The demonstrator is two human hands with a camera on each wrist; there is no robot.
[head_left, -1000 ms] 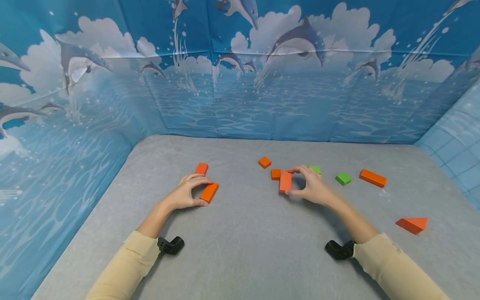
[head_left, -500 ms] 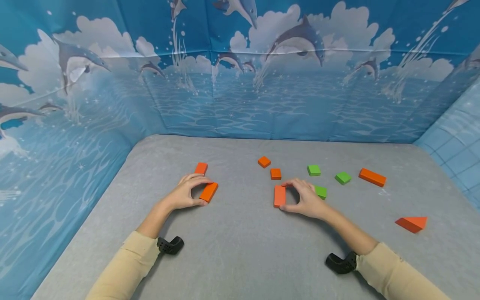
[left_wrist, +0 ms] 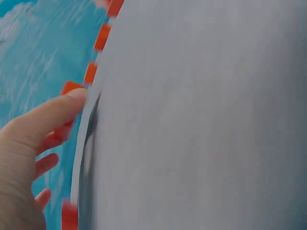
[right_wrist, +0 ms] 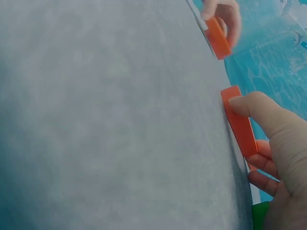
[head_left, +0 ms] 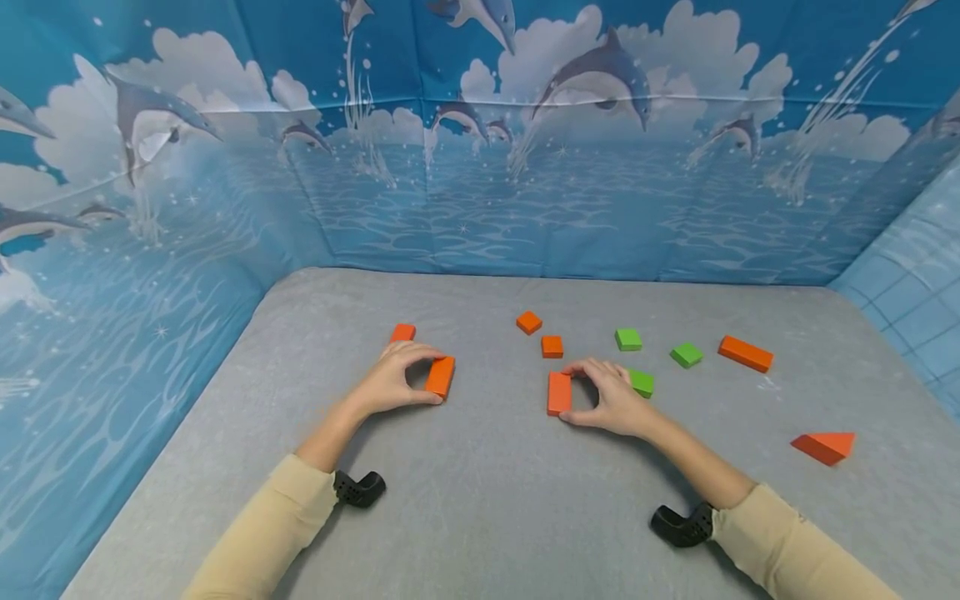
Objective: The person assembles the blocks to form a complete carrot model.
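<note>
My left hand point(head_left: 396, 382) pinches an orange rectangular block point(head_left: 440, 377) between thumb and fingers, left of the table's middle. In the left wrist view the thumb lies over the near end of that block point(left_wrist: 70, 87). My right hand point(head_left: 615, 398) pinches a red-orange rectangular block point(head_left: 558, 393) at its two ends; the right wrist view has the thumb on its upper end point(right_wrist: 238, 120). The two held blocks stand apart, roughly level with each other. Behind the left hand lies another red-orange block point(head_left: 402, 332), partly covered by the fingers.
Two small orange blocks point(head_left: 528, 322) lie behind the right-hand block. Green blocks point(head_left: 628, 339) sit beyond and beside the right hand, one partly covered by it. Farther right are a long orange block point(head_left: 746, 354) and a red-orange triangular block point(head_left: 823, 447). A dolphin-print curtain point(head_left: 480, 208) borders the grey table.
My right hand brought its block nearer and slightly left, uncovering green blocks, then held still. In the last half second my left hand moved its block right and slightly away.
</note>
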